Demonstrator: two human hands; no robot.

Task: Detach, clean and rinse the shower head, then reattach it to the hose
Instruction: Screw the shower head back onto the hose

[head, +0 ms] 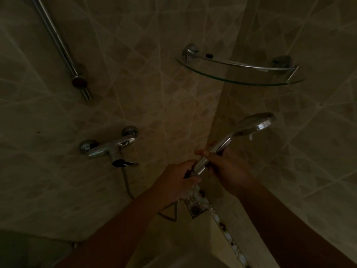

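Note:
A chrome shower head (255, 123) points up and to the right in front of the tiled corner, its handle slanting down toward my hands. My right hand (228, 167) grips the handle around its middle. My left hand (178, 180) is curled around the handle's lower end, where the hose joins; the joint itself is hidden by my fingers. The metal hose (126, 182) hangs from the wall mixer tap (110, 147) and loops down low behind my left forearm.
A chrome slide rail (61, 45) runs down the left wall. A glass corner shelf (239, 78) with a chrome rail sits above the shower head. A square floor drain (195, 208) lies below my hands. The room is dim.

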